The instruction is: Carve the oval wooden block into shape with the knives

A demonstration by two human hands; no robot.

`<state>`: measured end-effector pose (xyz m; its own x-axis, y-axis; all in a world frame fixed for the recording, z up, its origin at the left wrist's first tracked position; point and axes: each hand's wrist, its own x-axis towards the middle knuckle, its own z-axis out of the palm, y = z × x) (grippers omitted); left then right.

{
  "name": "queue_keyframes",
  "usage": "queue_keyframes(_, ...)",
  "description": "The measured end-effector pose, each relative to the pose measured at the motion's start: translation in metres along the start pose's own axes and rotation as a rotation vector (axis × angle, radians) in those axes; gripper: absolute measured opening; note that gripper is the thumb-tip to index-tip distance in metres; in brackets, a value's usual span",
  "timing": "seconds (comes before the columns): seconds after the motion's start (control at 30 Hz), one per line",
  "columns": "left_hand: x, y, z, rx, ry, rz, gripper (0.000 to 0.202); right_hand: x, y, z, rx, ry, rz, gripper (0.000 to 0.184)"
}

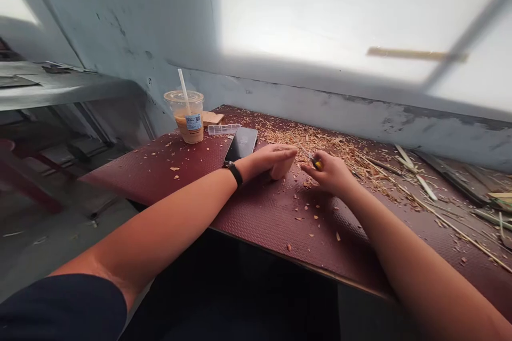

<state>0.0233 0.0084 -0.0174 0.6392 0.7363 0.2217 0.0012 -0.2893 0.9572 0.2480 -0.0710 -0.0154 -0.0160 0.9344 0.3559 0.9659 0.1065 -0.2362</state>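
My left hand [278,153], with a black watch band at the wrist, is closed over a smooth tan piece of wood [281,169] near the middle of the table. Its fingers partly cover the piece, so its full shape is hidden. Just to the right, my right hand [330,170] grips a small knife [317,163] by its yellow and black handle. The thin blade points up and to the left, toward the fingers of my left hand. Wood shavings [320,141] lie heaped behind both hands.
A phone [242,145] lies left of my hands, near a clear plastic case [224,129] and a wooden block [213,118]. An iced drink cup [190,122] with a straw stands farther left. Wood strips [426,186] litter the dark red table [256,218] at right; a wall rises behind.
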Motion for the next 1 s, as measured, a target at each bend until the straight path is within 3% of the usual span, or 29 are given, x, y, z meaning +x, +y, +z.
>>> queue_keyframes(0.1, 0.008, -0.011, -0.006, -0.027, -0.006, -0.062, 0.077, 0.002, 0.022, -0.007, 0.097, 0.039, 0.045, 0.043)
queue_keyframes(0.3, 0.024, -0.023, -0.012, -0.068, 0.001, -0.108, 0.086, 0.005, 0.046, -0.010, 0.224, 0.067, 0.132, 0.042)
queue_keyframes(0.37, 0.024, -0.020, -0.015, -0.066, -0.048, -0.090, 0.081, 0.006, 0.050, -0.008, 0.251, 0.069, 0.158, 0.040)
queue_keyframes(0.5, 0.016, -0.011, -0.025, 0.009, -0.144, -0.038, 0.047, 0.008, 0.056, -0.007, 0.295, 0.079, 0.217, 0.038)
queue_keyframes(0.77, 0.017, -0.012, -0.035, 0.092, -0.107, 0.066, 0.053, 0.008, 0.061, -0.010, 0.353, 0.073, 0.268, 0.041)
queue_keyframes(1.0, 0.022, -0.018, -0.047, 0.176, -0.096, 0.085, 0.032, 0.010, 0.069, -0.009, 0.442, 0.067, 0.294, 0.048)
